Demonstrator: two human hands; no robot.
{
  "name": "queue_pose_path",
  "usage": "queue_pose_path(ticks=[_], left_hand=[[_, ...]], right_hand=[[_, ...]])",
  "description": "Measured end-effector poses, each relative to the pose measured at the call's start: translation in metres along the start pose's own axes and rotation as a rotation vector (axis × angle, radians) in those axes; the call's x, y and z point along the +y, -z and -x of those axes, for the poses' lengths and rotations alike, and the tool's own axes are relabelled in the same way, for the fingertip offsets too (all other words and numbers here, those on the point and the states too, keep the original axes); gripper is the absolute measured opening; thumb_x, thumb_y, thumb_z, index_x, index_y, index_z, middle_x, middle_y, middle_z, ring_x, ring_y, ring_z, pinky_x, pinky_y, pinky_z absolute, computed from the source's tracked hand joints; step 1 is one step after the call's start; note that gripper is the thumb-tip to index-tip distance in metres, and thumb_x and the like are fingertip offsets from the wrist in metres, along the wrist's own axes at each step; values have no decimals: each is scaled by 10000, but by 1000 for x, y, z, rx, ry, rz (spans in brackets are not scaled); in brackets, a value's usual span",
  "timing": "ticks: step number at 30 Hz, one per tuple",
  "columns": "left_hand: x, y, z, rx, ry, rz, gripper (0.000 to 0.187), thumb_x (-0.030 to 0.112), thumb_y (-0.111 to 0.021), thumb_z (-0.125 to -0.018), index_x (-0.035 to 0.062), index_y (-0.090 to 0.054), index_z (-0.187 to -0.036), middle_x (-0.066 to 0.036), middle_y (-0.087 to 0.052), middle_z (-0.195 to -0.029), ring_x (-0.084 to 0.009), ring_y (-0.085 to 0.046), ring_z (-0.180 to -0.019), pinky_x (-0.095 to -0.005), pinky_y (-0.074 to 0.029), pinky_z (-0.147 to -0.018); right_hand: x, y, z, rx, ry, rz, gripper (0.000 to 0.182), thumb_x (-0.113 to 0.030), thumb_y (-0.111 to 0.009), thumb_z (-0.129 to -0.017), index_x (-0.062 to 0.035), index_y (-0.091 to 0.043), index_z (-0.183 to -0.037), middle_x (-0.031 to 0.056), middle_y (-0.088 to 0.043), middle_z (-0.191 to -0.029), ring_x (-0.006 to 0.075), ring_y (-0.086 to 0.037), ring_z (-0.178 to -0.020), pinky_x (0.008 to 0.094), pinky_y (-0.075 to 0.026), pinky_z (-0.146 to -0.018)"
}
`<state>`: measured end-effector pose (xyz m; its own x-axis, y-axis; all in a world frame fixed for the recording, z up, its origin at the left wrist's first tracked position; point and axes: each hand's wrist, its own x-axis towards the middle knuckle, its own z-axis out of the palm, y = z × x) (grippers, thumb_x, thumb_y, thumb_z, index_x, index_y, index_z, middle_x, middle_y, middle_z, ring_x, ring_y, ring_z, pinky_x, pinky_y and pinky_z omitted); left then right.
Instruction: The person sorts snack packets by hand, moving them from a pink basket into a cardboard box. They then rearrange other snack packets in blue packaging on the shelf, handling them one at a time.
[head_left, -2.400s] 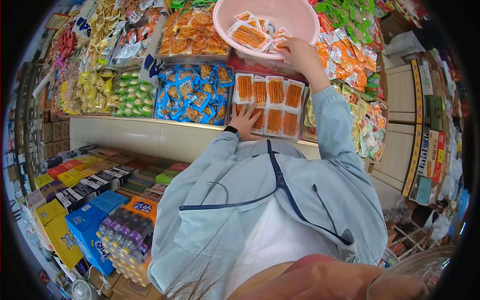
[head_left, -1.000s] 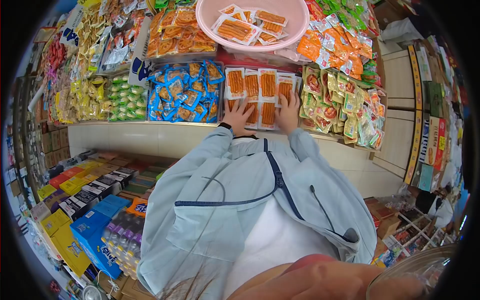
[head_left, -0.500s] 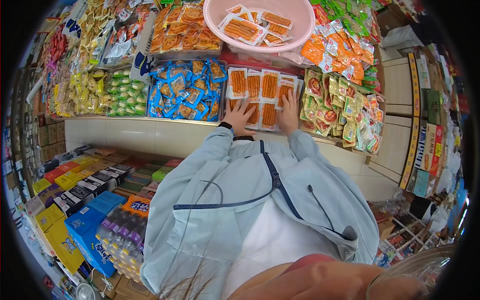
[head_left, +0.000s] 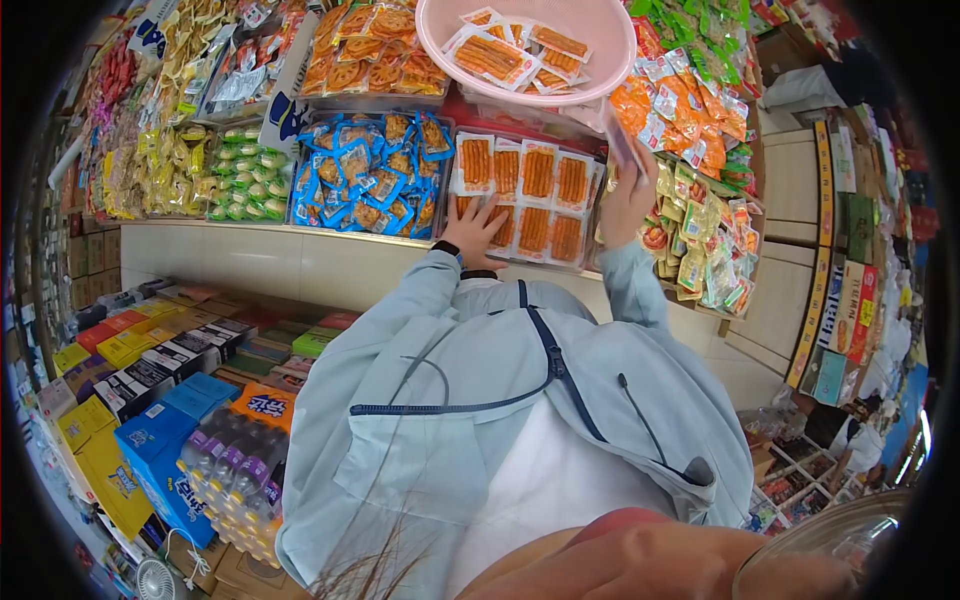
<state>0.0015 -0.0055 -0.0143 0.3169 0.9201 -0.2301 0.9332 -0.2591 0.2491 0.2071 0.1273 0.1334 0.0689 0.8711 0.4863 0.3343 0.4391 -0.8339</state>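
Note:
Rows of flat packs of orange-brown sticks (head_left: 536,172) lie in a clear tray (head_left: 590,238) on the counter. My left hand (head_left: 476,230) rests with spread fingers on the packs at the tray's lower left. Raised over the right edge of the tray, my right hand (head_left: 627,205) grips a thin pack (head_left: 622,145), seen nearly edge-on and blurred. Behind the tray stands a pink basin (head_left: 428,40) with several similar packs (head_left: 492,57) inside.
Blue-edged snack packs (head_left: 370,175) fill the bin to the left. Yellow-green packs (head_left: 690,225) and orange packs (head_left: 685,105) lie on the right. Bottles (head_left: 235,465) and boxes (head_left: 165,455) stand on the floor at lower left.
My right hand has lifted off the tray and moved right and up with a pack. The packs at the tray's right now lie in neat rows. My left hand stays nearly in place.

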Motion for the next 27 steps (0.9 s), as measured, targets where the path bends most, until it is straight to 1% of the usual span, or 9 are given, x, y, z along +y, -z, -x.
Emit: queue_pose_path(ticks=[3, 6, 9, 12, 15, 18, 21, 23, 27], left_hand=[[1, 3, 0, -4, -5, -4, 1078, 764, -627, -633, 172, -311, -1476, -150, -165, -1561, -425, -212, -1396, -733, -21, -1054], [0, 2, 0, -7, -6, -1, 1077, 766, -621, -639, 174, -303, -1479, -148, -156, -1563, -427, -211, -1396, -731, -22, -1057], [0, 5, 1, -36, 5, 3, 1049, 748, -621, -656, 179, -303, -1478, -142, -136, -1570, -410, -190, -1408, -738, -21, -1054], [2, 8, 1, -66, 13, -4, 1033, 737, -621, -669, 184, -297, -1480, -138, -123, -1574, -397, -173, -1418, -739, -23, -1053], [3, 6, 0, -54, 18, -8, 1026, 731, -622, -676, 187, -294, -1482, -136, -117, -1576, -394, -167, -1421, -737, -27, -1055], [3, 7, 1, -67, 15, -12, 1023, 724, -625, -678, 187, -293, -1483, -136, -113, -1578, -397, -169, -1420, -737, -32, -1055], [2, 7, -1, -44, 17, -12, 1042, 729, -638, -656, 183, -305, -1478, -141, -146, -1567, -403, -182, -1413, -733, -34, -1058], [2, 5, 1, -22, 20, -2, 1053, 731, -646, -642, 180, -312, -1475, -145, -163, -1561, -406, -186, -1411, -731, -38, -1059], [5, 6, 2, -18, 10, 4, 1055, 728, -653, -637, 176, -320, -1472, -147, -160, -1562, -409, -186, -1410, -734, -49, -1056]], right_hand=[[-17, -27, -59, -149, 251, 108, 265, -23, -480, -945, -13, -574, -1192, 155, -598, -1225, 263, -590, -1108, 358, -473, -931], [-7, -58, -94, -542, 278, 369, 289, -183, -514, -952, -77, -585, -1212, 126, -597, -1260, 286, -586, -1128, 420, -435, -970], [-34, -80, -109, -915, 218, 881, 426, -392, -471, -943, -59, -622, -1161, 154, -635, -1163, 286, -614, -1071, 487, -413, -945], [-4, -98, -104, -783, 317, 951, 560, -536, -446, -912, -75, -626, -1173, 139, -639, -1161, 282, -615, -1059, 514, -371, -962], [2, -105, -112, -928, 153, 1049, 531, -521, -436, -926, -111, -587, -1229, 94, -597, -1253, 241, -560, -1143, 511, -345, -989], [7, -95, -92, -385, 617, 753, 416, -367, -598, -857, -80, -617, -1158, 146, -615, -1146, 300, -551, -1127, 491, -368, -960], [20, -70, -43, -172, 618, 439, 441, -253, -700, -764, -99, -594, -1163, 119, -568, -1196, 318, -513, -1159, 492, -363, -957], [58, -61, 3, -341, 599, 353, 598, -216, -738, -718, -113, -518, -1264, 138, -476, -1316, 349, -446, -1233, 512, -330, -1002], [66, -53, 61, -757, 316, 661, 799, -285, -775, -695, -165, -405, -1393, 170, -333, -1455, 355, -342, -1331, 522, -277, -1063]])
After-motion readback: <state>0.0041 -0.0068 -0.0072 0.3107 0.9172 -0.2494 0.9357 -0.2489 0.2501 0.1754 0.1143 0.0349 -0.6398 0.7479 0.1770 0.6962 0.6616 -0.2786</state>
